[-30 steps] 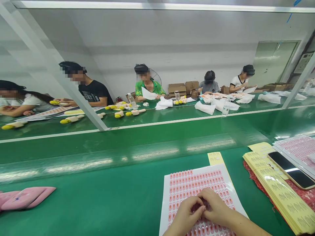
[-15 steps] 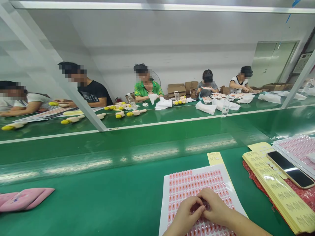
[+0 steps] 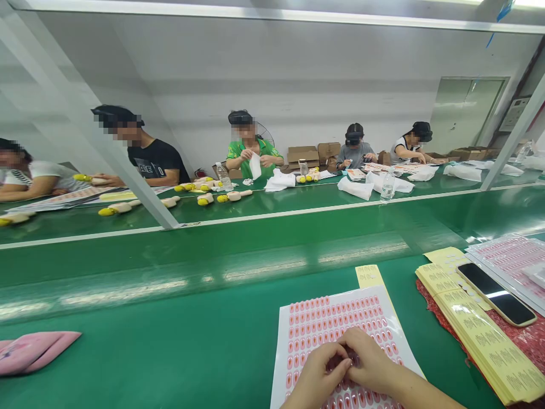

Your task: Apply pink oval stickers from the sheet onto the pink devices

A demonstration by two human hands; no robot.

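Observation:
A white sheet [image 3: 280,335] covered with rows of glossy pink oval pieces, each with a red mark in its middle, lies on the green table. Over its lower half, my left hand [image 3: 319,366] and my right hand [image 3: 367,359] meet with fingertips touching. Both have curled, pinching fingers. Whatever is between the fingertips is small and mostly hidden, so I cannot name it. From under the sheet's far right corner sticks out a yellow label strip [image 3: 367,275] with printed text.
Right of the sheet lie a stack of yellow label sheets [image 3: 472,324], a phone [image 3: 496,292] and more pink-piece sheets [image 3: 511,255]. A pink cloth item [image 3: 38,352] lies far left. Across the belt [image 3: 272,238], several co-workers sit at a bench with wooden brushes [image 3: 234,196] and a water bottle [image 3: 387,186].
The view has shifted slightly. My hands keep nearly the same pinch over the sheet. Across the belt, the person in green has raised a white cloth or bag.

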